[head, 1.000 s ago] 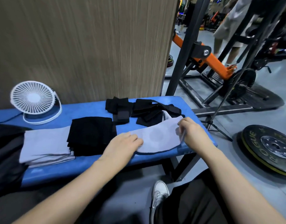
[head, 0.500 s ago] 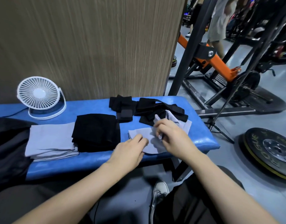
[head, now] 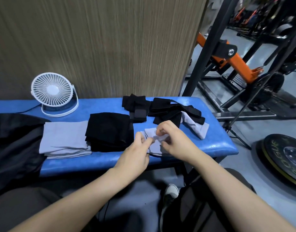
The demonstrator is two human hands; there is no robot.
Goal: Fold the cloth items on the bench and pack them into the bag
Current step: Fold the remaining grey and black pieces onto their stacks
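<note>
On the blue bench (head: pixel 216 144) a small grey cloth (head: pixel 152 144) lies folded near the front edge. My left hand (head: pixel 135 154) pinches its left side and my right hand (head: pixel 174 139) pinches its top fold; both hide much of it. A folded black cloth (head: pixel 108 131) and a folded grey cloth stack (head: pixel 63 139) sit to the left. Behind lie black straps (head: pixel 137 106), a black piece (head: pixel 169 113) and another grey cloth (head: pixel 195 128). A dark bag (head: pixel 11 144) rests at the bench's left end.
A white desk fan (head: pixel 53 92) stands at the back left against a wood-grain wall. Right of the bench are a black and orange gym rack (head: pixel 227 56) and a weight plate (head: pixel 284 156) on the floor. My shoe (head: pixel 170 193) is below the bench.
My right hand carried the grey cloth's right end over to the left, folding it shorter. Both hands now meet over the folded cloth, and a second grey cloth is uncovered behind.
</note>
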